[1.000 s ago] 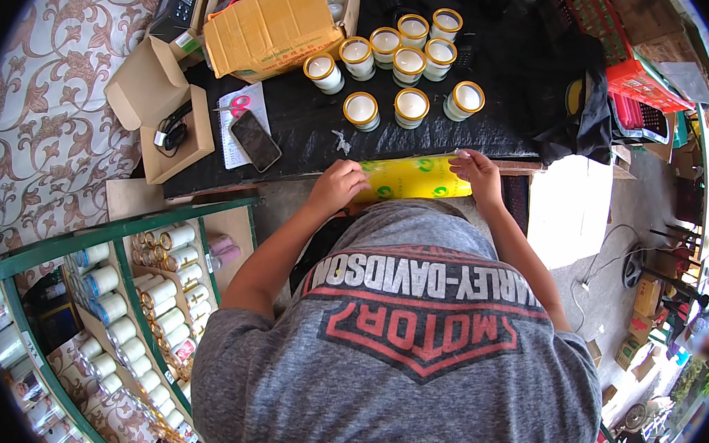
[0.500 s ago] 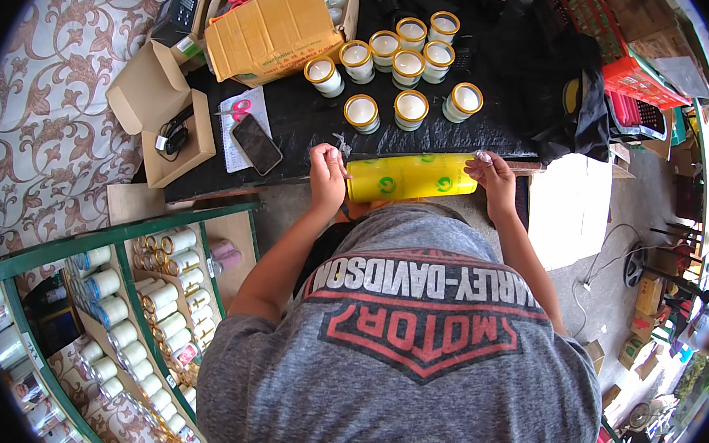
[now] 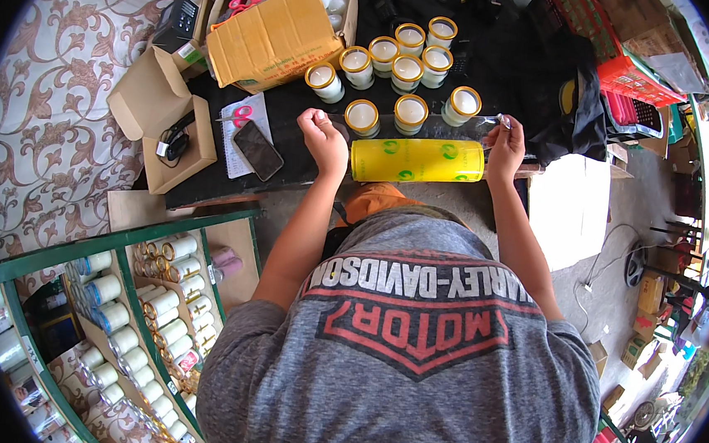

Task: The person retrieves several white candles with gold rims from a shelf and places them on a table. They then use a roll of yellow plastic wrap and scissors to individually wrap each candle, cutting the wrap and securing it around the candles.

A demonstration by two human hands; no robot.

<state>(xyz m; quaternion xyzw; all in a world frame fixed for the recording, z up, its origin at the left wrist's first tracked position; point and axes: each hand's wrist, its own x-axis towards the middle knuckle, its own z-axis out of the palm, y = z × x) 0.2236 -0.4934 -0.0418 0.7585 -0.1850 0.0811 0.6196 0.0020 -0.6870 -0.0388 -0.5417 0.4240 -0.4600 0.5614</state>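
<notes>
A yellow roll of clear plastic film point(image 3: 417, 161) with green marks lies crosswise at the table's near edge. My left hand point(image 3: 325, 142) is closed beside its left end, thumb and fingers pinched on a corner of the film. At the right end, my right hand point(image 3: 507, 150) pinches the other corner. A see-through strip of film point(image 3: 461, 131) stretches between my hands, beyond the roll and just short of the candles. Several white candles in gold-rimmed glasses stand there, the nearest row including a middle candle point(image 3: 410, 113).
Left on the black-covered table point(image 3: 200, 178) are a phone point(image 3: 257, 151), a notepad point(image 3: 229, 147) with pink scissors, and an open small carton point(image 3: 179, 145). A larger carton point(image 3: 277, 36) holds more candles. Green shelving point(image 3: 120, 240) with candle jars stands near left; a red crate point(image 3: 641, 77) is far right.
Both hands have moved slightly away from my body and farther apart, drawing film out from the roll toward the candles. The roll sits a little farther forward and has turned.
</notes>
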